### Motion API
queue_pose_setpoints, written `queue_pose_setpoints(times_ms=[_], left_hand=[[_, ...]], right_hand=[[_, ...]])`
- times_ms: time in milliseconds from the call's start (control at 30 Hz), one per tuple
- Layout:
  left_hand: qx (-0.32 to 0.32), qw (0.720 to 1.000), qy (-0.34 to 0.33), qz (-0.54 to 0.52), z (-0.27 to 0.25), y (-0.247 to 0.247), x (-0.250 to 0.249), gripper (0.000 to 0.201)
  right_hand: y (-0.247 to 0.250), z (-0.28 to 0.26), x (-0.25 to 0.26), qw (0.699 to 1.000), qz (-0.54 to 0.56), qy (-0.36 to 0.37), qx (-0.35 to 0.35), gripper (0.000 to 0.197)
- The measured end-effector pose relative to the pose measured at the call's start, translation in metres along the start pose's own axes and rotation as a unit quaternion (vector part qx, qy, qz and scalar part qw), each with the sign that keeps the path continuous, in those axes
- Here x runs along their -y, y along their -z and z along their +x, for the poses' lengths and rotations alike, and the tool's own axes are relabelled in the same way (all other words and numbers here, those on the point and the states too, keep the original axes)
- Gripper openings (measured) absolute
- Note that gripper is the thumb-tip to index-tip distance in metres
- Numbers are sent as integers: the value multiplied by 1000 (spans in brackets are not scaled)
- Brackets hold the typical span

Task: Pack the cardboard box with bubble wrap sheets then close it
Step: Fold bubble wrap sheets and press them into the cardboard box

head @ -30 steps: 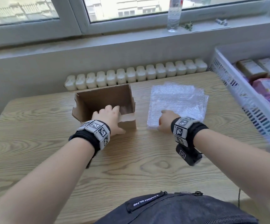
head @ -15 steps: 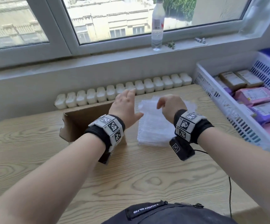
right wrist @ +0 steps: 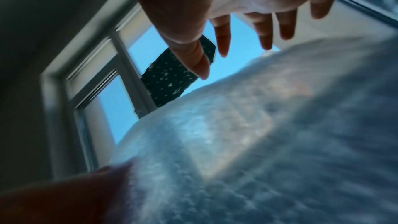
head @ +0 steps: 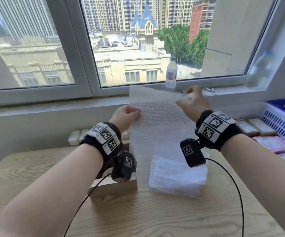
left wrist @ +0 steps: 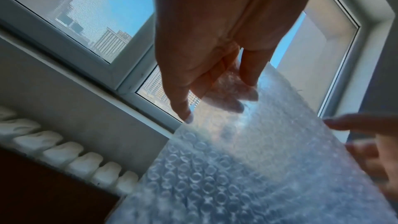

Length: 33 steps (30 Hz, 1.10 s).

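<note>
The left hand (head: 127, 115) pinches one bubble wrap sheet (head: 155, 115) by its left edge, holding it upright above the counter (head: 138, 211). The right hand (head: 193, 104) is spread beside the sheet's right edge; contact cannot be told. Below lie the stack of sheets (head: 177, 178) and, just left of it, the cardboard box (head: 114, 189) (mostly hidden by the left arm). No writing is readable, not even on the bottle (head: 170, 74) label. The left wrist view alone shows fingers (left wrist: 226, 101) behind the sheet; the right wrist view is blurred.
</note>
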<state>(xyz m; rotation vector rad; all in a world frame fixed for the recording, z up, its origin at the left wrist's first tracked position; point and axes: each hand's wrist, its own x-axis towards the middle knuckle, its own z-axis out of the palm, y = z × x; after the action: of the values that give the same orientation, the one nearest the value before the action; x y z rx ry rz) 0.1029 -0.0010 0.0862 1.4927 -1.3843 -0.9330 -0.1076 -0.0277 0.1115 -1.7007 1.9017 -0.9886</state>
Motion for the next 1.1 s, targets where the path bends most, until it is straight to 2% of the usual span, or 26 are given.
queue_pose_setpoints(times_ms=[100, 167, 267, 333, 400, 533, 700, 800, 867, 967, 1100], left_hand=[[-23, 999, 33, -24, 1, 19, -1, 11], [-47, 998, 43, -21, 1, 29, -1, 22], [-112, 993, 41, -7, -2, 40, 2, 54], [-137, 990, 15, -1, -5, 46, 5, 59], [-129, 991, -7, 19, -8, 50, 8, 54], [-94, 990, -43, 96, -11, 57, 12, 25], [-91, 986, -63, 126, -8, 61, 13, 35], [-102, 983, -59, 139, -7, 63, 12, 25], [-100, 985, -57, 132, -6, 66, 11, 19], [-74, 992, -40, 97, -4, 68, 9, 23], [-61, 997, -6, 49, -7, 65, 5, 20]], right_hand=[[-3, -1, -5, 983, 153, -51, 82, 46], [-8, 0, -6, 970, 218, -52, 90, 36], [-13, -6, -1, 962, 252, -21, 101, 21], [-14, -8, 1, 966, 233, 3, 114, 28], [-15, -10, 4, 970, 209, 21, 121, 34], [-15, -11, 7, 973, 205, 37, 103, 37], [-15, -13, 11, 983, 149, 78, 67, 28], [-11, -12, 14, 986, 127, 91, 50, 25], [-9, -10, 15, 986, 129, 89, 60, 27], [-9, -7, 13, 982, 152, 66, 90, 21], [-14, -4, 12, 983, 145, 75, 84, 19]])
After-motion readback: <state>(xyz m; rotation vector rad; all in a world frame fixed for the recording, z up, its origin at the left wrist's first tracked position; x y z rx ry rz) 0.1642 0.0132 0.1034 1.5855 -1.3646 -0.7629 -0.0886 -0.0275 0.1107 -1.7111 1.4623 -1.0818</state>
